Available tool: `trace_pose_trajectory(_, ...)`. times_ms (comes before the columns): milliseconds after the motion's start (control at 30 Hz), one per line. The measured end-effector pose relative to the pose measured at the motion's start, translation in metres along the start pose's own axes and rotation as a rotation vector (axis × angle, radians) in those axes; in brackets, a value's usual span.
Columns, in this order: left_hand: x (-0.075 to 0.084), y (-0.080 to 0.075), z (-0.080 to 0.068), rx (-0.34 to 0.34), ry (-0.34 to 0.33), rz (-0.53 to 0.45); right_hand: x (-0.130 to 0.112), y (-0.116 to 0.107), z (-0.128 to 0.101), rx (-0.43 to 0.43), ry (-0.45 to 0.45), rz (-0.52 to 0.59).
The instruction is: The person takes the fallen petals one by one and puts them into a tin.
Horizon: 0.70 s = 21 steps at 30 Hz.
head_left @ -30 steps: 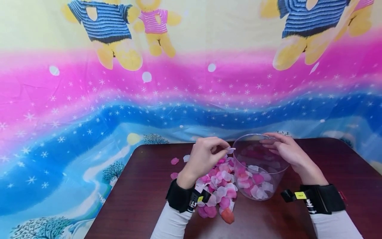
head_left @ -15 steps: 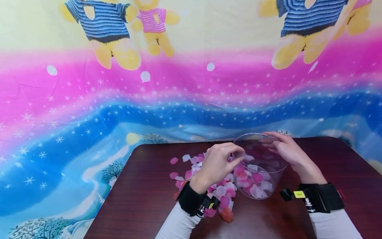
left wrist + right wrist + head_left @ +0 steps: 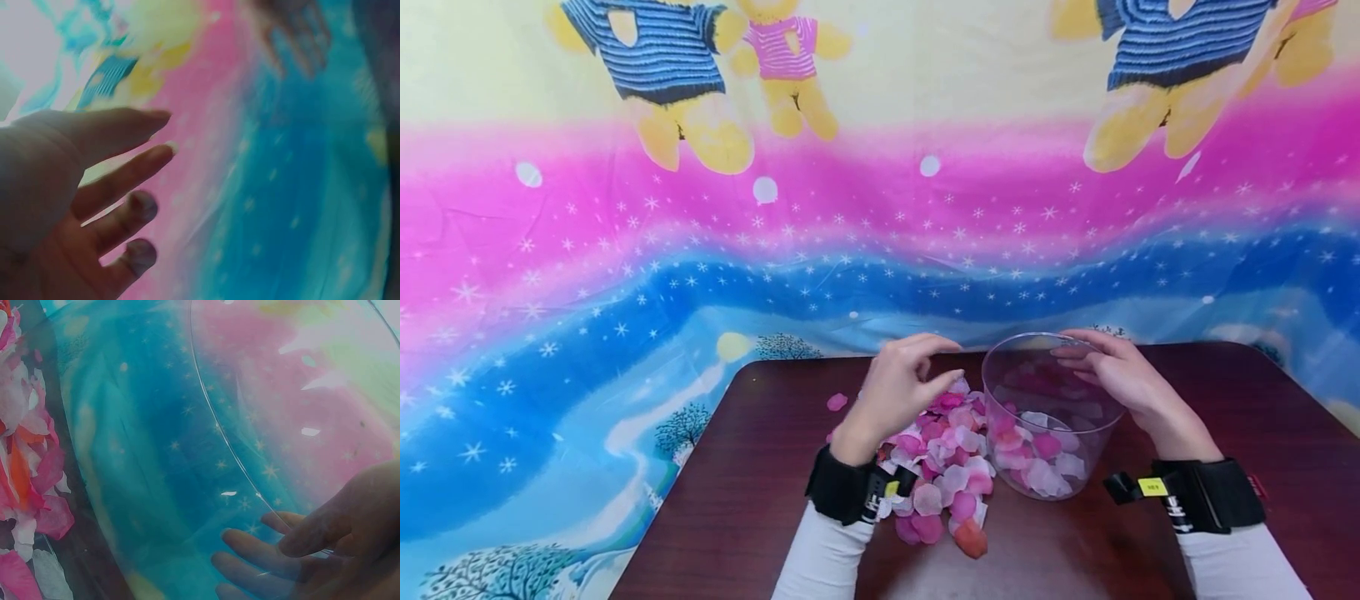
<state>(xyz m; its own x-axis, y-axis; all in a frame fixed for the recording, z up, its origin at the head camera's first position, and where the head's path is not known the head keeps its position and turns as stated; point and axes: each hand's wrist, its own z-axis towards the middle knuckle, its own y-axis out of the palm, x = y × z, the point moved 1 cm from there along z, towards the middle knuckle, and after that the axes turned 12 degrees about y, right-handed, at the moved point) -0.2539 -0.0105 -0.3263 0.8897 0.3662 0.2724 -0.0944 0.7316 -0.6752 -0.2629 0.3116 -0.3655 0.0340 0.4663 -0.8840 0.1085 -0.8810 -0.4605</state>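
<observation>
- The left hand hovers over the heap of petals on the dark wooden bench, just left of the clear plastic tub.
- Its fingers are spread and nearly straight, with the thumb held apart above them; the left wrist view shows nothing between them, so the hand holds nothing.
- The right hand rests on the far right rim of the tub, with the fingers lying over the edge on the inside of the wall and the thumb on the outside, so that they pinch the rim.
- The tub stands upright on the bench, right of the middle, and touches the right edge of the petal heap. Pink and white petals lie in its bottom.
- The heap is a loose mix of pink, white and deep rose petals, with one orange-red petal at its near edge.
- A single pink petal lies apart from the heap, to the left of the left hand.
- Both wrists carry black straps over white sleeves.
- Behind the bench hangs a bright cloth with pink and blue bands, white stars and yellow bears in striped jumpers.
</observation>
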Motion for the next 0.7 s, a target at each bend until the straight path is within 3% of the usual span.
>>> trace_pose_trajectory(167, -0.025, -0.031, -0.015, 0.01, -0.108, -0.027, 0.001, 0.0, 0.0, 0.001, 0.003, 0.002)
trace_pose_trajectory(333, -0.05, -0.05, -0.032, -0.007, -0.204, -0.026, 0.0, 0.0, 0.0, 0.001, 0.003, -0.012)
trace_pose_trajectory(533, -0.075, -0.055, -0.05, -0.103, -0.383, -0.073, 0.001, 0.0, -0.001, 0.003, 0.003, -0.025)
trace_pose_trajectory(700, -0.092, -0.045, -0.065, -0.27, -0.5, -0.076, 0.001, 0.001, 0.0, 0.002, 0.003, -0.028)
